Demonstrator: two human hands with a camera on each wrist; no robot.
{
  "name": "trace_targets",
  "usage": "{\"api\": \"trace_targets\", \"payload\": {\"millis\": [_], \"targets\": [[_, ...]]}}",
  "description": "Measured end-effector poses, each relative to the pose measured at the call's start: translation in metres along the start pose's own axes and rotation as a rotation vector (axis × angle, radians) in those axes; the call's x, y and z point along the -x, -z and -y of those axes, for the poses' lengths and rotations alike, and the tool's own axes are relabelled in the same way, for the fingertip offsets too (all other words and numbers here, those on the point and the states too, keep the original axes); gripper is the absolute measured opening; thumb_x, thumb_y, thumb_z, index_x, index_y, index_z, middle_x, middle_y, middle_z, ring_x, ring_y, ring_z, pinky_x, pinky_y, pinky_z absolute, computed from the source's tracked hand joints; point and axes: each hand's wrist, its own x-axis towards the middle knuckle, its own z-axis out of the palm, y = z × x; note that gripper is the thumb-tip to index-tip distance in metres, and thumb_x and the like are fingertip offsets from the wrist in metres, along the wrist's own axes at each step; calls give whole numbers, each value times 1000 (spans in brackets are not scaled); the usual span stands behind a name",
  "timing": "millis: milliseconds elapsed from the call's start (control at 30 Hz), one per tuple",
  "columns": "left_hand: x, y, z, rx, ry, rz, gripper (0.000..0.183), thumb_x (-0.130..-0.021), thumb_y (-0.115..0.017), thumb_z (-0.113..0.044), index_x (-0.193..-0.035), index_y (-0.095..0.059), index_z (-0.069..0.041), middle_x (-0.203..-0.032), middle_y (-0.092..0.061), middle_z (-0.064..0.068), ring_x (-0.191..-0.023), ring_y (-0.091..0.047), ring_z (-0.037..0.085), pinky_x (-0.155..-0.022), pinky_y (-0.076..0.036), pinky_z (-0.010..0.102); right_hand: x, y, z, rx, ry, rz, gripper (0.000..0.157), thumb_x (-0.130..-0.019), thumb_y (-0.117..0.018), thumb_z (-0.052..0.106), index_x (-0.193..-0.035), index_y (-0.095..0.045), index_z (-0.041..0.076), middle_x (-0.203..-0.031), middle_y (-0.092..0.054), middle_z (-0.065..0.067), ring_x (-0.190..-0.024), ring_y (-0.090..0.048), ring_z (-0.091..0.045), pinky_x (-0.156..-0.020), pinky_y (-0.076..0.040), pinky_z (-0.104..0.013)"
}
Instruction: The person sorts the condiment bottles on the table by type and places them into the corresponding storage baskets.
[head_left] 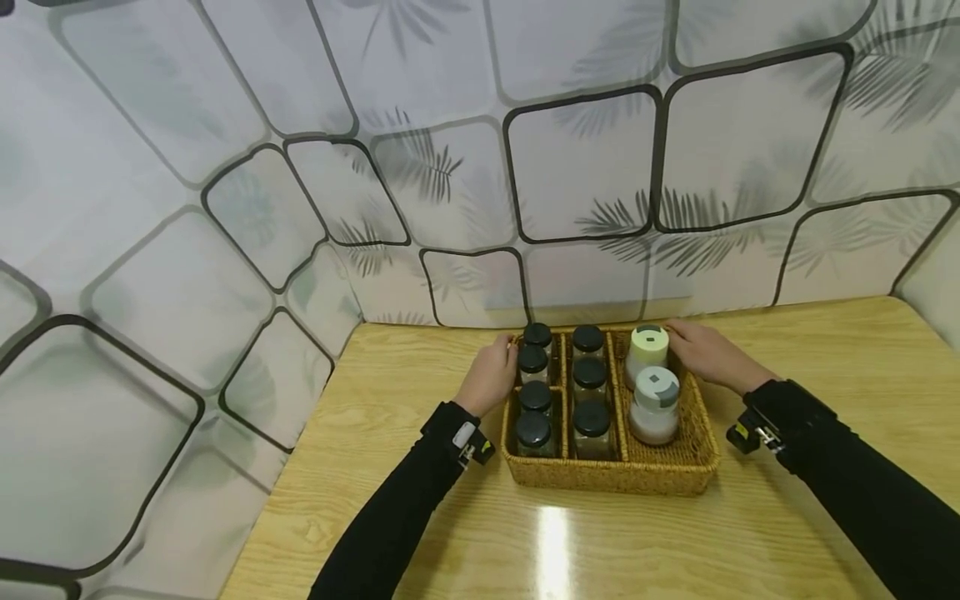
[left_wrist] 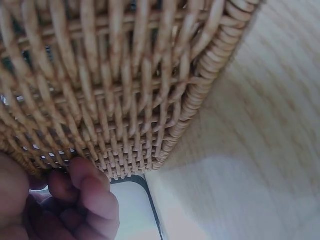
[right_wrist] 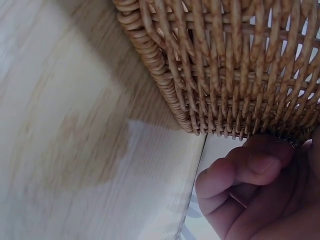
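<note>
A woven wicker basket (head_left: 615, 477) with dividers sits on the wooden table. Several glass jars with black lids (head_left: 589, 372) fill its left and middle compartments. The right compartment holds a jar with a pale yellow lid (head_left: 649, 342) and, nearer, a jar with a grey-and-white lid (head_left: 655, 406). At the basket's far left end, my left hand (head_left: 489, 375) grips the rim. My right hand (head_left: 708, 354) holds the rim at the far right end. In the wrist views, the curled fingers of the left hand (left_wrist: 92, 200) and right hand (right_wrist: 250, 182) meet the woven side walls; their fingertips are partly hidden.
The pale wooden table (head_left: 405, 367) extends to both sides of the basket and in front of it. Close behind stands a wall (head_left: 585, 167) with a black-outlined block and leaf pattern, and it continues along the left side.
</note>
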Motion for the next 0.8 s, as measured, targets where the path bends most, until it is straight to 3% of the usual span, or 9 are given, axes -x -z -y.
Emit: {"api": "trace_targets", "payload": {"millis": [233, 333, 433, 500, 667, 800], "targets": [[0, 0, 1, 3, -20, -4, 41, -107, -29, -23, -137, -43, 1, -55, -42, 1, -41, -37, 14, -41, -30, 27, 0, -1, -4, 22, -22, -29, 52, -106, -23, 32, -136, -43, -6, -128, -47, -34, -114, -43, -47, -89, -38, -64], [-1, -1, 1, 11, -36, -17, 39, -107, -30, -23, -132, -47, 1, -54, -42, 2, -41, -38, 16, -42, -31, 28, 1, -2, -6, 53, -38, -62, 52, -106, -24, 33, -137, -43, -5, -127, -49, -33, -105, -50, -42, -81, -42, -60], [-3, -1, 3, -33, -53, -51, 38, -107, -30, -23, -127, -53, 0, -58, -47, 6, -46, -44, 19, -48, -38, 32, 2, -2, -8, 85, -47, -92, 53, -105, -25, 35, -138, -43, -2, -126, -52, -31, -87, -56, -34, -68, -41, -50], [-3, -1, 4, -84, -63, -84, 38, -106, -31, -22, -124, -56, -1, -71, -58, 9, -60, -54, 20, -58, -46, 34, 3, -2, -8, 114, -35, -111, 53, -105, -26, 37, -138, -45, 0, -124, -53, -29, -83, -56, -31, -66, -40, -47], [-7, 4, 5, -173, -107, -152, 36, -106, -32, -22, -113, -63, -3, -102, -62, 12, -91, -56, 22, -80, -50, 41, 4, 1, -5, 186, 5, -133, 52, -105, -28, 39, -135, -49, 1, -122, -56, -27, -99, -55, -37, -82, -44, -57], [-15, 13, 6, -168, -136, -185, 42, -106, -30, -28, -112, -64, -5, -104, -61, 12, -95, -54, 22, -83, -49, 42, -1, 7, 0, 174, -3, -98, 60, -104, -25, 45, -137, -47, -1, -128, -51, -29, -113, -44, -43, -94, -35, -62]]}}
